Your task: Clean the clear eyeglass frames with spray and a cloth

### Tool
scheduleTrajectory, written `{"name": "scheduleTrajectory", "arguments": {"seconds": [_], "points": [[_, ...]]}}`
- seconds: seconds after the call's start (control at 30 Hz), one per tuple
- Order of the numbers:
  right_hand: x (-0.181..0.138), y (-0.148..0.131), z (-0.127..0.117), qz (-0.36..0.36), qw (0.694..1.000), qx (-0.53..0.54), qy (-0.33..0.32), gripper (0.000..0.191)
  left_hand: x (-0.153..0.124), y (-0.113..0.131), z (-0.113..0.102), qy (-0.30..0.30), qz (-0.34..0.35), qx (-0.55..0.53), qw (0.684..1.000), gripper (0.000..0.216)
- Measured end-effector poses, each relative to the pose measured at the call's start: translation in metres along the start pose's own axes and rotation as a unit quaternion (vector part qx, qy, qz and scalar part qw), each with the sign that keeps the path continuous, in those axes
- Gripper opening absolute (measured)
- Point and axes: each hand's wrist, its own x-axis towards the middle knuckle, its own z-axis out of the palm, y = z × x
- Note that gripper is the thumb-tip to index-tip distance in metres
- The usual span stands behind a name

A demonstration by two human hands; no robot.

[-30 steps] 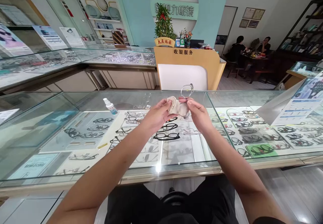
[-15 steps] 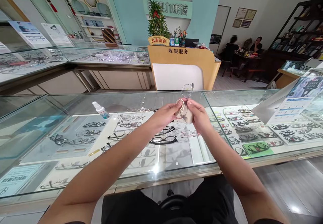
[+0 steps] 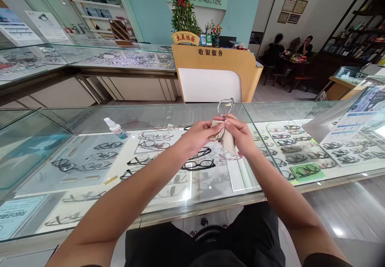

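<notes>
A pair of thin-rimmed eyeglasses is held up over the glass counter, one lens sticking up above my fingers. The rest of the frame is hidden by the fingers and a beige cloth. My left hand is closed, its thumb pressing the cloth against the glasses. Closed as well, my right hand pinches the glasses and cloth from the other side, and part of the cloth hangs down between the hands. Just below them, black-framed glasses lie on the counter.
A white spray bottle stands on the counter to the left. Rows of glasses fill the display case. A sign board stands at the right. Beyond is a wooden cashier desk; two people sit at a table at the back.
The cloth now hangs lower between my hands and its folds have shifted. The glasses have turned slightly. The whole view has tilted down a little.
</notes>
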Motion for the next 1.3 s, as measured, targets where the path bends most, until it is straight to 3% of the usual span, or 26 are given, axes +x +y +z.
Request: {"name": "scheduleTrajectory", "arguments": {"seconds": [0.23,0.43,0.8,1.07,1.3], "points": [[-0.002,0.007,-0.001,0.032,0.998,0.047,0.029,0.034,0.001,-0.002,0.000,-0.010,0.001,-0.007,1.000,0.046],[-0.002,0.009,-0.002,0.042,0.993,0.091,0.065,0.028,0.002,0.003,0.001,-0.073,0.002,0.008,0.997,0.049],[0.001,0.009,-0.011,0.007,0.996,0.009,0.090,0.040,0.008,-0.010,-0.014,-0.055,0.022,0.062,0.996,0.053],[-0.001,0.004,-0.007,-0.016,0.997,-0.008,0.075,0.039,0.003,-0.007,0.000,0.002,0.021,0.049,0.999,0.059],[-0.001,0.001,-0.002,-0.040,0.995,-0.031,0.086,0.042,0.003,-0.009,0.006,0.006,0.023,0.096,0.995,0.061]]}}
